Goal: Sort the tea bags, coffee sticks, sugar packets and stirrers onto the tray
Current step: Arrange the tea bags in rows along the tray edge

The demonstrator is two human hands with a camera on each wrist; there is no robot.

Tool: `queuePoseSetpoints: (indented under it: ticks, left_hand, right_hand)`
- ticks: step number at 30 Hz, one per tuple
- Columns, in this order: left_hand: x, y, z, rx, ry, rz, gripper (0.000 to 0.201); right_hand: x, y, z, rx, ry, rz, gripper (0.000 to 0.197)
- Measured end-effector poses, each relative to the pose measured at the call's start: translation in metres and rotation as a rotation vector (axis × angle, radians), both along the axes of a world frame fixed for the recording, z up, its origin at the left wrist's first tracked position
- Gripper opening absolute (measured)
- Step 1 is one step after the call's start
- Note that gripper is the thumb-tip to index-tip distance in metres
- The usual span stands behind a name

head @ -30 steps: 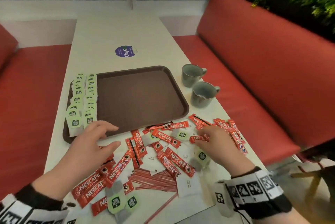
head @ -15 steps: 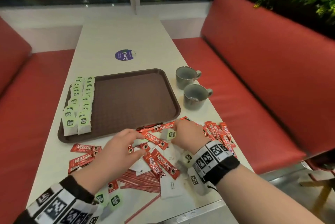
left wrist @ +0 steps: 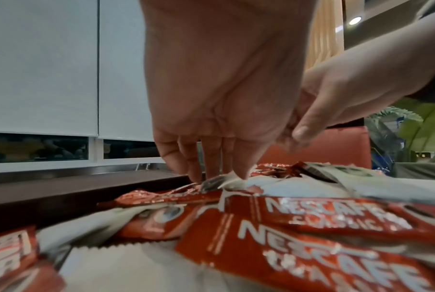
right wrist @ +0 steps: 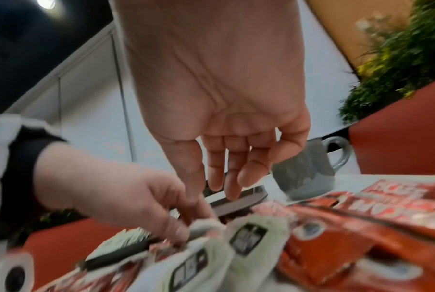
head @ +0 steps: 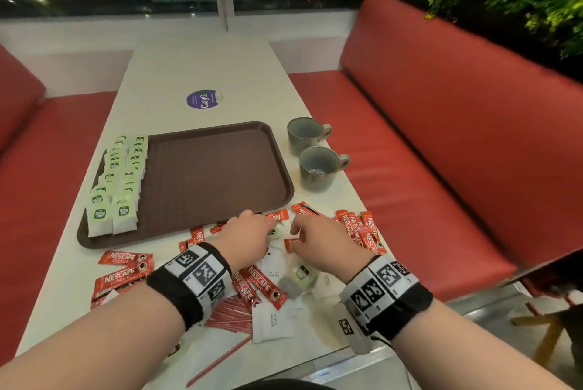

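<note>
A brown tray point(head: 220, 175) lies on the white table, with two rows of green tea bags point(head: 120, 181) along its left side. In front of it is a mixed pile: red coffee sticks point(head: 359, 228), white sugar packets point(head: 271, 323), red stirrers point(head: 230, 314) and loose tea bags. My left hand point(head: 252, 232) reaches into the pile just off the tray's front edge, and its fingertips point(right wrist: 178, 231) pinch a green tea bag point(right wrist: 206, 225). My right hand point(head: 303, 232) hovers close beside it with its fingers point(right wrist: 226, 183) hanging straight and holding nothing.
Two grey mugs point(head: 304, 135) point(head: 318, 168) stand right of the tray. A purple sticker point(head: 203, 99) marks the far table. More coffee sticks point(head: 123, 276) lie at the near left. Red benches flank the table, and its near edge is close to the pile.
My left hand has moved right from the tray's front-left corner into the pile's middle. My right hand has moved left to meet it, and both now sit side by side.
</note>
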State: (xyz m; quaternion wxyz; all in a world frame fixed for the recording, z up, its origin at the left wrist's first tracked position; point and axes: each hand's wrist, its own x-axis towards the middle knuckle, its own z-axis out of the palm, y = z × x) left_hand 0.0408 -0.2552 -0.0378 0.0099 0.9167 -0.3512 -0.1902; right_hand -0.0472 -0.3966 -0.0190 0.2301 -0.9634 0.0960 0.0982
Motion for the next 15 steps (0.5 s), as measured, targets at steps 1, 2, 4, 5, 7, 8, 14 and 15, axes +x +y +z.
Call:
queuePoseSetpoints:
  ticks: [1, 2, 4, 5, 7, 8, 14, 15]
  left_hand:
    - [0.002, 0.000, -0.002, 0.014, 0.019, 0.000, 0.042]
    - [0.004, 0.001, -0.004, 0.024, 0.031, -0.001, 0.041]
    - [0.006, 0.000, -0.006, 0.023, 0.033, -0.010, 0.038]
    - [0.005, -0.002, -0.006, 0.014, 0.026, -0.015, 0.037]
    - [0.005, -0.004, -0.006, -0.008, 0.008, -0.014, 0.033]
    - [0.006, -0.004, -0.006, -0.017, 0.008, -0.003, 0.029]
    - [0.009, 0.002, -0.004, -0.052, 0.014, -0.033, 0.012]
    - [0.009, 0.003, -0.004, -0.056, 0.033, -0.024, 0.012]
  right_hand:
    - [-0.006, -0.007, 0.003, 0.031, -0.001, -0.012, 0.020]
    - [-0.012, -0.013, 0.005, 0.047, 0.001, -0.012, 0.018]
    - [-0.027, -0.020, 0.007, 0.038, 0.040, 0.009, 0.023]
    - [-0.033, -0.020, 0.006, 0.011, 0.070, 0.024, 0.030]
    - [-0.043, -0.015, 0.001, -0.068, 0.108, 0.043, 0.043]
    - [-0.045, -0.012, -0.002, -0.102, 0.109, 0.043, 0.045]
    - [-0.043, 0.000, -0.017, -0.094, 0.095, 0.010, 0.025]
    - [-0.043, 0.001, -0.018, -0.084, 0.099, 0.011, 0.017]
